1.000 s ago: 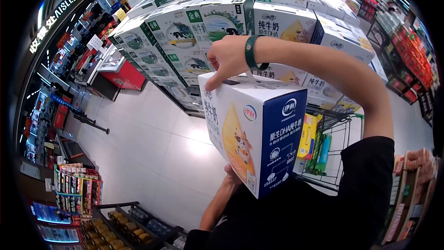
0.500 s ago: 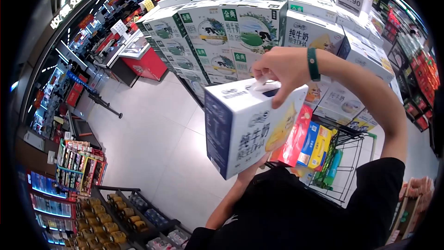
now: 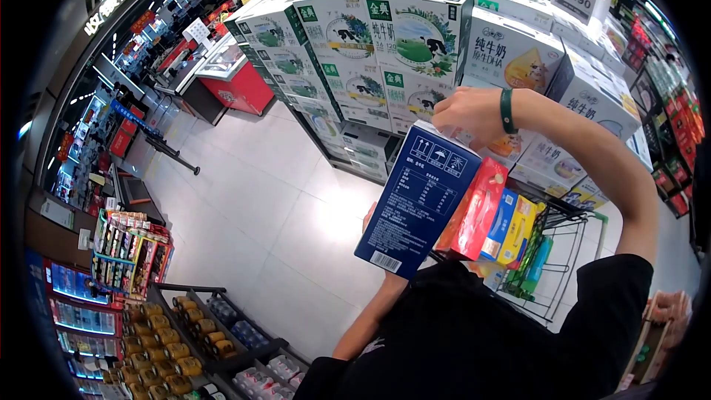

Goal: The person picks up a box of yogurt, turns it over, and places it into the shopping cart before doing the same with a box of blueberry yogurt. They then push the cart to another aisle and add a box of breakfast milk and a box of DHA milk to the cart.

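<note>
A milk carton box (image 3: 418,200) hangs tilted in front of my body, its dark blue side panel with white print and a barcode facing me. My right hand (image 3: 470,115), with a green band on the wrist, grips it at the top. Behind the box's lower left side is my left hand (image 3: 369,215), mostly hidden, with a bit of its fingers showing at the edge. Just right of the box, a red package (image 3: 481,211) and a blue and yellow package (image 3: 509,230) lie in a wire shopping cart (image 3: 566,259).
Stacked milk boxes (image 3: 422,37) with price signs stand ahead. A red-sided counter (image 3: 238,89) is at the upper left, and a barrier post (image 3: 172,152) stands on the floor. Racks of jars (image 3: 159,341) and a snack rack (image 3: 133,255) fill the lower left.
The box has turned, so its dark blue side now faces me instead of the white front. My right hand has shifted slightly right and down with it.
</note>
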Tool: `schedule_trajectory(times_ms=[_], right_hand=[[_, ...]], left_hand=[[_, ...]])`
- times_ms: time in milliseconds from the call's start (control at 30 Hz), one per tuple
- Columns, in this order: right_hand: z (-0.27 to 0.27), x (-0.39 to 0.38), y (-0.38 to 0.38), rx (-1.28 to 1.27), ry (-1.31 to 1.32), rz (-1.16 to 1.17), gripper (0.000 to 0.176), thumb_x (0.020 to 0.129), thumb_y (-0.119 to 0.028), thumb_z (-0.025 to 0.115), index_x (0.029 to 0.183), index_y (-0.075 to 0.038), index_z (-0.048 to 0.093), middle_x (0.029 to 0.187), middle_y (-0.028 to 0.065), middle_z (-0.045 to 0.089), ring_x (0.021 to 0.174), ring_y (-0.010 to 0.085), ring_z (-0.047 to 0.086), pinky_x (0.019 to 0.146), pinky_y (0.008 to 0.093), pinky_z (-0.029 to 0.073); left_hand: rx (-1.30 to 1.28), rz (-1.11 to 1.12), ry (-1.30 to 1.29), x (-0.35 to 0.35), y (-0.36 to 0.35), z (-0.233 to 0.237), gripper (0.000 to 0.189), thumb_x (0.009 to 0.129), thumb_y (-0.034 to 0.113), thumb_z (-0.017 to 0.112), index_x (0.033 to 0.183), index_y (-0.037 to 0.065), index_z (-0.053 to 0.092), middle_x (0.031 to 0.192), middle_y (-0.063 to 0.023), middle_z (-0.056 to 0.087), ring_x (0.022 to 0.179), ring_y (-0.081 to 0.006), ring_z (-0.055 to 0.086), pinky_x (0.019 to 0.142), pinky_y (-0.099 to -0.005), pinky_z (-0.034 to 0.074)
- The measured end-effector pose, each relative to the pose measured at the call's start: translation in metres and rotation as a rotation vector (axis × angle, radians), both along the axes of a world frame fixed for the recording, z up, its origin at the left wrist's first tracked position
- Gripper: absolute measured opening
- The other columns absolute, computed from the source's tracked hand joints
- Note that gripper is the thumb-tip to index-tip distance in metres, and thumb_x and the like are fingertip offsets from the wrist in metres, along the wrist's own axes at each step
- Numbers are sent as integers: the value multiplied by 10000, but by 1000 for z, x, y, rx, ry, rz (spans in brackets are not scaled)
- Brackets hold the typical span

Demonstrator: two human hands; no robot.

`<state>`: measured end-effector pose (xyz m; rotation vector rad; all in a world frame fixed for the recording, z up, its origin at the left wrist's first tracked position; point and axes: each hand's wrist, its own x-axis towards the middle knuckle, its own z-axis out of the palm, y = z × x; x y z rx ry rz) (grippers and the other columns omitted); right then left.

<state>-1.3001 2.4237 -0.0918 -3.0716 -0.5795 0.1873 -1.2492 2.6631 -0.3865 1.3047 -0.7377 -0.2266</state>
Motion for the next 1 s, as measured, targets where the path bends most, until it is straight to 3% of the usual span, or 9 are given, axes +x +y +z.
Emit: schedule_trajectory(times_ms=[67,133,567,700,767,867,933,967,1000], right_hand=[[-2,2,-1,2,24,13,468,632,-79,842,1046,-57,626,1046,109,658,1031,321,650,943,438,477],[-4,3,-1,-19,-50,36,478,585,-107,920,967,-26,645,1020,116,699,1006,324,682,860,424,540],[4,4,10,-201,-53,63,456,602,-192,893,973,-73,656,1046,92,686,1006,315,667,884,429,522],[3,6,23,-210,-60,55,427,618,-207,884,955,-54,670,1007,93,695,988,310,675,873,416,536],[0,11,21,-199,-50,51,413,613,-210,883,934,-45,681,974,101,702,960,311,687,842,409,551],[-28,21,14,-271,-78,77,411,612,-223,873,939,-45,700,982,114,712,931,313,705,812,409,562],[-46,27,9,-349,-95,88,420,624,-250,875,957,-51,713,988,113,720,926,312,715,814,412,564],[-57,30,5,-351,-94,88,420,624,-250,875,957,-51,713,988,113,720,926,312,715,814,412,564],[-68,34,1,-389,-63,67,433,630,-264,889,964,-63,700,996,97,711,944,297,707,853,406,538]], left_hand=[[12,-11,6,-1,2,-4,662,819,103,819,1394,24,500,1322,-105,579,1201,-229,556,1008,-371,464],[21,-22,18,-1,5,-7,641,821,98,817,1380,22,513,1303,-101,589,1183,-223,564,995,-364,469],[63,-74,-52,1,-7,-13,504,833,61,808,1290,11,602,1182,-77,657,1066,-181,619,910,-318,505],[41,-112,85,7,4,-26,462,836,50,806,1262,7,630,1144,-69,677,1030,-168,635,884,-304,516],[0,-125,262,7,5,-35,385,865,-31,736,1235,13,642,1190,-77,663,1086,-168,624,923,-296,504],[-271,-245,489,14,5,-49,551,841,-83,729,1354,33,566,1286,-91,619,1172,-170,596,1022,-330,471],[-411,-385,568,26,8,-65,560,943,-7,607,1470,56,429,1456,-96,498,1377,-231,458,1208,-430,332],[-413,-386,569,30,10,-67,560,943,-7,607,1470,56,429,1456,-96,498,1377,-231,458,1208,-430,332],[-453,-400,788,33,12,-70,527,975,89,588,1471,54,414,1451,-86,496,1380,-232,454,1215,-449,320]])
